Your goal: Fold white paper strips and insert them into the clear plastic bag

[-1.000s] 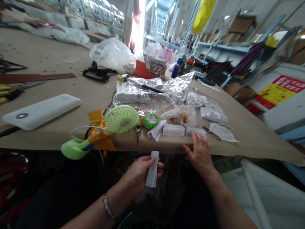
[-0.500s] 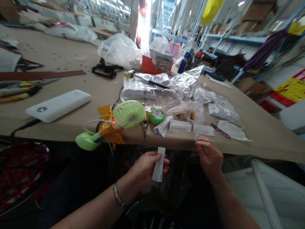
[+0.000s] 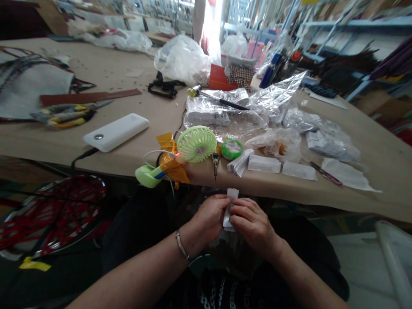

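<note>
A narrow white printed label strip (image 3: 232,194) is held in front of the table's edge, over my lap. My left hand (image 3: 210,216) pinches it between thumb and fingers from the left. From the other side my right hand (image 3: 252,223) has its curled fingers closed over the strip's middle, hiding part of it. On the table just beyond lie a fanned bundle of labels (image 3: 240,163), a label stack (image 3: 264,164) and a flatter stack (image 3: 299,170). A green round tub (image 3: 231,148) with whitish contents sits behind the bundle.
A green fan (image 3: 197,144) is taped at the table edge, beside a pointed tool (image 3: 215,165). A white power bank (image 3: 116,132) and pliers (image 3: 69,115) lie left. Clear plastic packs (image 3: 222,113) with a hammer (image 3: 219,99) are behind; tweezers (image 3: 325,173) lie right.
My right hand has come down and left from the table's front edge to the label strip in my left hand. The view has shifted, so the table's contents appear farther right.
</note>
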Action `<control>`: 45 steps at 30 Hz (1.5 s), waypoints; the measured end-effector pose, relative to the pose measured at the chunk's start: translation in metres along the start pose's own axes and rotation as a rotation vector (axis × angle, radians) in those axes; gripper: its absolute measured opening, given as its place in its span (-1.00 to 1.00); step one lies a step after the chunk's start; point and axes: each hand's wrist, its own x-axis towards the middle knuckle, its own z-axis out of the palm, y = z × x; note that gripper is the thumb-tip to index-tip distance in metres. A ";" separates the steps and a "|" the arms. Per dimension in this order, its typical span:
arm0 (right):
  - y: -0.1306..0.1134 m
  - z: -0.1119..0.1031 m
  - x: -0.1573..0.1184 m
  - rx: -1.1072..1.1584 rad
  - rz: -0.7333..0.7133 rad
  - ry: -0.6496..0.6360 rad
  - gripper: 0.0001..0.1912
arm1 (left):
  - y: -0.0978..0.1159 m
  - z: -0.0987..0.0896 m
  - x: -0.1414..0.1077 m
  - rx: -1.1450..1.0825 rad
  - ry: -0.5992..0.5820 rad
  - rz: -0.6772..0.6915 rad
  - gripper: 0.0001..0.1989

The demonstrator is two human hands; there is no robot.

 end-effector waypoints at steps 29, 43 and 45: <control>0.030 -0.005 0.003 1.306 0.902 -0.154 -0.57 | 0.009 0.004 -0.023 0.186 -0.206 -0.217 -0.84; 0.034 0.003 0.015 1.579 0.816 -0.216 -0.67 | 0.007 0.002 -0.021 0.244 -0.264 -0.206 -0.79; 0.032 0.001 0.015 1.427 0.826 -0.180 -0.60 | 0.008 0.002 -0.021 0.228 -0.255 -0.202 -0.78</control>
